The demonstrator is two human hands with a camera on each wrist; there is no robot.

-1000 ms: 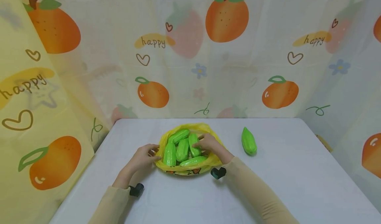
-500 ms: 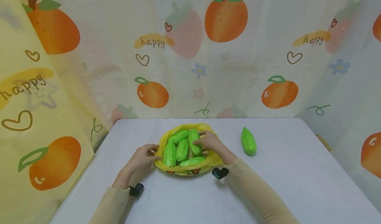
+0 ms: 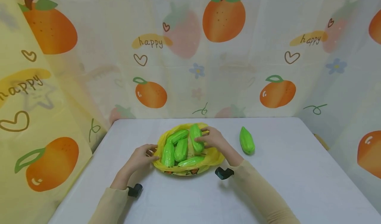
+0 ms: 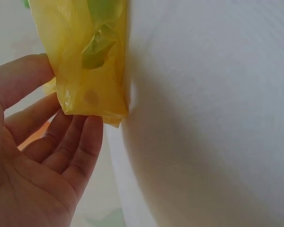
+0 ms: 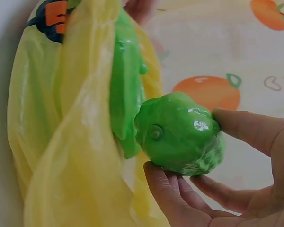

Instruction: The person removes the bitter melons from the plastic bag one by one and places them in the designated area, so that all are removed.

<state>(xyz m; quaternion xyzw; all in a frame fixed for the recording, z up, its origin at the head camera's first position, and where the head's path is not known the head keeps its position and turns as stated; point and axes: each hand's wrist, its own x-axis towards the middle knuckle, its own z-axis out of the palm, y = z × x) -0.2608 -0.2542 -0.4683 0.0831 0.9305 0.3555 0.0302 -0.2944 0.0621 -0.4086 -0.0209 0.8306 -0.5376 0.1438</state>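
Observation:
A yellow plastic bag lies wide open on the white table, with several glossy green gourd-shaped vegetables inside. At its left edge, my left hand holds the side of the bag, thumb in front and fingers behind in the left wrist view. My right hand grips one green gourd between thumb and fingers, over the right part of the bag. That gourd stands tilted upright, its small round stem end facing the right wrist camera. Another gourd lies against the bag's inner wall there.
One more green gourd lies alone on the white table, right of the bag. A fruit-printed curtain hangs behind the table and along both sides. Dark cameras sit on both wrists.
The right hand has lifted its gourd up and slightly away from the others in the bag, tilting it more upright. The left hand stays at the bag's edge.

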